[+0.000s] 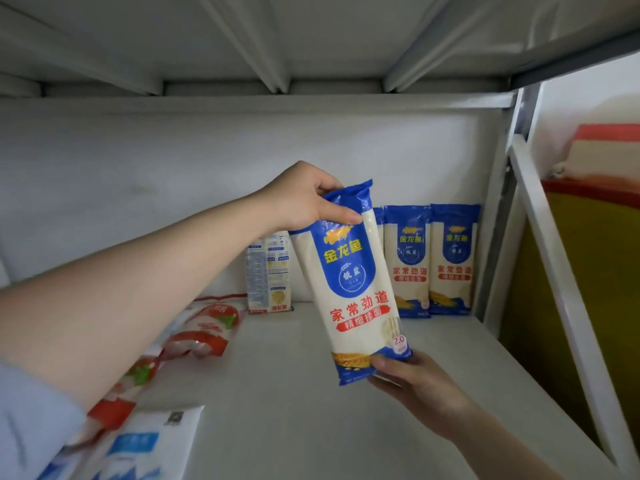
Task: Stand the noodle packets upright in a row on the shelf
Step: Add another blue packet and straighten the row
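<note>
At the lower right of the frame our right hand (pixel 414 377) pinched the bottom edge of a blue-and-white noodle packet (pixel 356 282), held tilted in the air above the white shelf (pixel 294 393). Our left hand (pixel 304 199) gripped its top at centre frame. Red-and-white bags (pixel 204 329) lay at left. Farther back, two matching packets (pixel 431 261) stood upright side by side against the back wall, right of centre, with another packet (pixel 268 271) standing left of them.

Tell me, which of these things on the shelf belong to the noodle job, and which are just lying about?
Part of the job: held noodle packet, gripped by left hand and right hand; two front-facing packets and a back-facing packet upright at the back; shelf.
Lying about: red-and-white bags; blue-and-white bag.
</note>
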Demonstrator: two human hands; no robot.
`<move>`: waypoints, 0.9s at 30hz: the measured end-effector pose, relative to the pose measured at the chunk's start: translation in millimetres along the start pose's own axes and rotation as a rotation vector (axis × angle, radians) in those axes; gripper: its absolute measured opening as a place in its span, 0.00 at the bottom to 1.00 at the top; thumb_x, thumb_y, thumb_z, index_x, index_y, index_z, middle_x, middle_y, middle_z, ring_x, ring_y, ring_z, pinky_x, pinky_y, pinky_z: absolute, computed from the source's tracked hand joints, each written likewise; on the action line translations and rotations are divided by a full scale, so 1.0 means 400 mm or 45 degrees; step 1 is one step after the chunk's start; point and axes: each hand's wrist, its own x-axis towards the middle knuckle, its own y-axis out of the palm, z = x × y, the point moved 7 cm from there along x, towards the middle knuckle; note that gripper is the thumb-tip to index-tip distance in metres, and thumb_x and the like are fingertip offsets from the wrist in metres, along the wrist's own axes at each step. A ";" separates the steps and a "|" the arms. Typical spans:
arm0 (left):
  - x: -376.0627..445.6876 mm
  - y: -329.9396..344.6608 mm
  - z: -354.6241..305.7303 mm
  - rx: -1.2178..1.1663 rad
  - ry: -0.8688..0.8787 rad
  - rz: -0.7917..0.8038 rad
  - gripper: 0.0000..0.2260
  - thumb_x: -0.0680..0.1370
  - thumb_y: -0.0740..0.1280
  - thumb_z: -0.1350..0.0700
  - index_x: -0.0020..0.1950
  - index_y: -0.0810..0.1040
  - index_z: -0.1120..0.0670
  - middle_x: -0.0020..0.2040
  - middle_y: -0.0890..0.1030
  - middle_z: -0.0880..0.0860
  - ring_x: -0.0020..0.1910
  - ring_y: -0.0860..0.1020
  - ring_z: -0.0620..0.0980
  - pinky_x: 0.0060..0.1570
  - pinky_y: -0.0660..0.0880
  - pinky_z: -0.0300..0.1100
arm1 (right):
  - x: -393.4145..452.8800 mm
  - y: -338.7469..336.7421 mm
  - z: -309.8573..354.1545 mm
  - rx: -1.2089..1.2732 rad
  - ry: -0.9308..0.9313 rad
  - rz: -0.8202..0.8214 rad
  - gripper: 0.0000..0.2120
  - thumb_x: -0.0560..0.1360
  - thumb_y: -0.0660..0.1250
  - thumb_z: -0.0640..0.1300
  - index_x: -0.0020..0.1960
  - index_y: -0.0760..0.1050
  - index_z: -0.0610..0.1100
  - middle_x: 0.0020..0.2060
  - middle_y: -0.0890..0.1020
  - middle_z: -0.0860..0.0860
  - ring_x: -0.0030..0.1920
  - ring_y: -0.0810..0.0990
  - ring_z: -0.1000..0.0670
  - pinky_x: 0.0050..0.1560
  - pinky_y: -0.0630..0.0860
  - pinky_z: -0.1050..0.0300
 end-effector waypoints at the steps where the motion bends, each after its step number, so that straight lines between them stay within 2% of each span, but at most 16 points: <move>1: 0.005 0.012 -0.002 0.030 0.006 0.033 0.09 0.69 0.75 0.57 0.48 0.82 0.56 0.41 0.85 0.51 0.32 0.82 0.43 0.37 0.80 0.36 | 0.004 -0.003 -0.001 0.005 -0.012 -0.030 0.28 0.62 0.79 0.41 0.59 0.75 0.40 0.52 0.84 0.44 0.56 0.82 0.45 0.60 0.75 0.51; 4: 0.024 0.039 0.006 0.087 0.021 0.083 0.11 0.70 0.75 0.57 0.50 0.82 0.57 0.41 0.85 0.51 0.32 0.81 0.42 0.37 0.79 0.36 | 0.014 -0.015 0.003 -0.140 -0.072 -0.159 0.28 0.59 0.78 0.43 0.58 0.77 0.40 0.49 0.85 0.47 0.53 0.83 0.47 0.58 0.77 0.51; 8: 0.040 0.077 0.021 0.134 0.018 0.186 0.09 0.70 0.75 0.57 0.49 0.82 0.55 0.39 0.84 0.48 0.30 0.81 0.38 0.34 0.78 0.31 | 0.023 0.006 0.016 -0.469 -0.125 -0.166 0.15 0.64 0.78 0.40 0.49 0.81 0.48 0.44 0.86 0.55 0.44 0.84 0.58 0.39 0.78 0.67; 12: 0.047 0.119 0.045 0.162 0.017 0.250 0.11 0.69 0.76 0.56 0.50 0.82 0.54 0.44 0.84 0.50 0.37 0.82 0.42 0.41 0.80 0.36 | 0.044 0.030 0.018 -0.545 -0.163 -0.110 0.16 0.64 0.78 0.37 0.48 0.80 0.49 0.45 0.86 0.55 0.42 0.84 0.58 0.37 0.78 0.67; 15: 0.046 0.148 0.068 0.189 0.030 0.241 0.16 0.69 0.76 0.56 0.55 0.81 0.54 0.48 0.82 0.49 0.43 0.80 0.43 0.46 0.78 0.36 | 0.052 0.036 0.020 -0.543 -0.169 -0.137 0.13 0.66 0.77 0.38 0.48 0.79 0.48 0.39 0.85 0.57 0.33 0.83 0.60 0.31 0.76 0.67; 17: 0.046 0.154 0.081 0.161 0.030 0.210 0.15 0.69 0.76 0.57 0.54 0.80 0.53 0.48 0.81 0.49 0.46 0.80 0.45 0.46 0.77 0.36 | 0.054 0.041 0.035 -0.517 -0.192 -0.117 0.14 0.67 0.76 0.39 0.50 0.79 0.47 0.40 0.86 0.57 0.36 0.84 0.60 0.34 0.79 0.65; 20: 0.043 0.144 0.105 0.072 0.017 0.159 0.13 0.69 0.76 0.57 0.51 0.80 0.50 0.49 0.82 0.49 0.46 0.81 0.43 0.45 0.78 0.37 | 0.053 0.047 0.103 -0.447 -0.285 -0.061 0.14 0.69 0.74 0.40 0.53 0.79 0.45 0.47 0.86 0.51 0.47 0.85 0.52 0.47 0.82 0.53; 23: 0.017 0.114 0.149 -0.122 -0.039 0.073 0.11 0.67 0.77 0.59 0.44 0.80 0.47 0.45 0.83 0.48 0.43 0.82 0.44 0.47 0.80 0.41 | 0.042 0.059 0.216 -0.328 -0.450 0.009 0.14 0.70 0.70 0.42 0.55 0.78 0.42 0.48 0.86 0.48 0.49 0.85 0.48 0.45 0.82 0.55; 27: -0.036 0.081 0.218 -0.380 -0.122 -0.097 0.11 0.68 0.75 0.60 0.46 0.81 0.48 0.46 0.84 0.49 0.44 0.83 0.46 0.47 0.80 0.40 | 0.033 0.094 0.330 -0.343 -0.558 0.059 0.11 0.70 0.70 0.43 0.52 0.77 0.47 0.43 0.86 0.51 0.45 0.85 0.52 0.41 0.82 0.60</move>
